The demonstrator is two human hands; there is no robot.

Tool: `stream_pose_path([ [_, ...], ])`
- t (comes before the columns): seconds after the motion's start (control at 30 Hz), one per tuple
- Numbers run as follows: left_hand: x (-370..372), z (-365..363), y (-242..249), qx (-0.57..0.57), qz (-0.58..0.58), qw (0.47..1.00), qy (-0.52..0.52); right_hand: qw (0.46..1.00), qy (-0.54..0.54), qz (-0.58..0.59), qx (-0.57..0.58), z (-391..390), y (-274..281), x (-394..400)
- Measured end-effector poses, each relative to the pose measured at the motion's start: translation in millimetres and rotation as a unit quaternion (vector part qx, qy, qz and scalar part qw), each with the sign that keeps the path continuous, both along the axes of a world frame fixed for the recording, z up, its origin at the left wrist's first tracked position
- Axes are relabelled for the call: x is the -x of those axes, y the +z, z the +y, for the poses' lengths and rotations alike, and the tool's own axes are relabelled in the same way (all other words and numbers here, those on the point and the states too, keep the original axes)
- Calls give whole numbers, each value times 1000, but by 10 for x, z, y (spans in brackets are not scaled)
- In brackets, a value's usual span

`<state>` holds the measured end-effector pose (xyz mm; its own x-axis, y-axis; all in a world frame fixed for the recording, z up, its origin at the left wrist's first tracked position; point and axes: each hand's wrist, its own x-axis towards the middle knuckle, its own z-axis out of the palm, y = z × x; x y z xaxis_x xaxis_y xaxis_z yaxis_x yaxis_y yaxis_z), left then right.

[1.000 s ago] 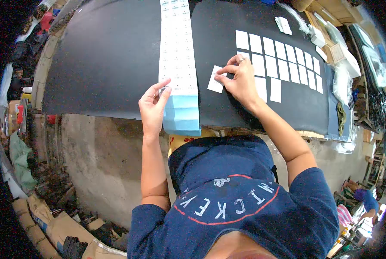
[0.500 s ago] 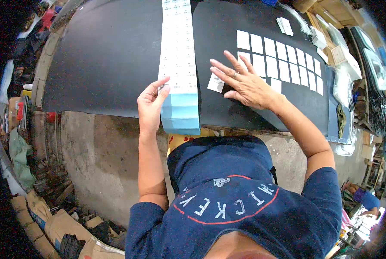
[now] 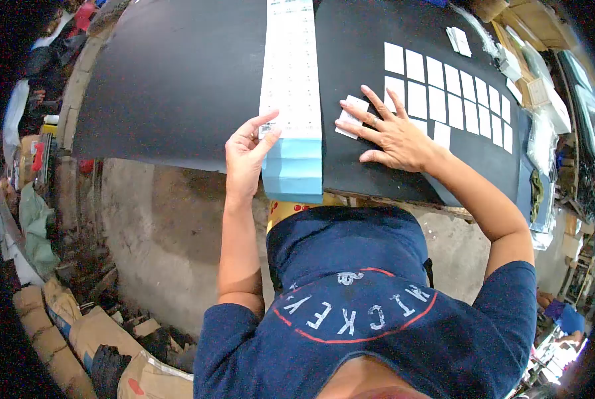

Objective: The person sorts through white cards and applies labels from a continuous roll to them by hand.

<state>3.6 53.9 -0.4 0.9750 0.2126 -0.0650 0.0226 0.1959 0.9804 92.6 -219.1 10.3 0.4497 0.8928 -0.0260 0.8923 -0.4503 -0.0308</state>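
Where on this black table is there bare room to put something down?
The widest bare patch of the black table lies left of the label strip, beyond the left hand. A narrower bare band runs between the strip and the grid of white cards. Crowded: around the right hand on the loose card, and the cluttered right edge.

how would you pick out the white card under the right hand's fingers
Start at the long label strip running down the black mat. Just right of it, the right hand lies flat, fingertips on a white card. Unlike the grid of cards beyond, it lies tilted and apart from their neat rows.
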Motion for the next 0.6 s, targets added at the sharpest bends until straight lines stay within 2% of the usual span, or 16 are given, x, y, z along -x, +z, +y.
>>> stream_pose_path([
  [0.23, -4, 28, 32, 10, 26, 998, -49, 1000, 5, 14, -7, 5, 40, -5],
  [0.3, 13, 27, 76, 11, 32, 998, -56, 998, -11, 34, -48, 51, 108, 67],
  [0.33, 38, 3, 120, 11, 29, 998, -52, 984, -46, 109, -134, 105, 161, 123],
  [0.37, 60, -25, 149, 12, 26, 998, -47, 956, -79, 183, -217, 170, 200, 185],
  [0.4, 76, -50, 162, 16, 13, 999, -40, 925, -102, 208, -300, 265, 224, 266],
  [0.43, 98, -83, 192, 15, 13, 999, -38, 862, -149, 282, -395, 383, 269, 384],
  [0.5, 120, -143, 288, -1, -17, 1000, -26, 770, -183, 383, -477, 549, 181, 500],
  [0.53, 116, -158, 324, -2, -17, 1000, -26, 746, -196, 376, -513, 618, 144, 527],
  [0.6, 128, -186, 376, 16, -32, 997, -65, 728, -213, 406, -510, 656, 180, 549],
])
